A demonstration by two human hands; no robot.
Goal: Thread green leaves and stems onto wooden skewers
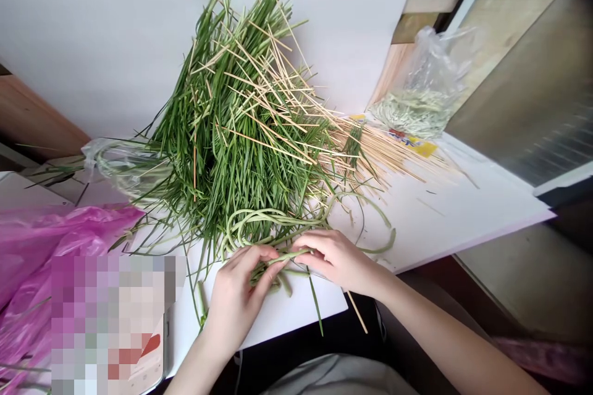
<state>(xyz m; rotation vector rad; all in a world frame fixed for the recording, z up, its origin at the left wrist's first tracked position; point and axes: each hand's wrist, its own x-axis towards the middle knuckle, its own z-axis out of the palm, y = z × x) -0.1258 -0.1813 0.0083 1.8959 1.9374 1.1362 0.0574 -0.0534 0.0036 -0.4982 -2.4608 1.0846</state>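
Observation:
Between the fingertips of both hands runs a green long bean (pixel 296 253), near the front edge of the white board. My left hand (pixel 241 290) pinches it from the left, its fingers curled over some short bean pieces (pixel 285 285). From the right, my right hand (pixel 340 257) grips the bean between thumb and fingers. Just beyond the hands lie looped long beans (pixel 259 216). Behind them rises a large heap of garlic chives (pixel 245 148), with thin wooden skewers (pixel 380 151) scattered over it and to its right. What the curled left fingers cover is partly hidden.
A clear plastic bag with pale green strips (pixel 412 111) stands at the back right. Another clear bag (pixel 125 163) lies left of the heap. At the lower left are a pink plastic bag (pixel 92 222) and a partly blurred phone (pixel 167 339). One skewer (pixel 356 311) overhangs the front edge.

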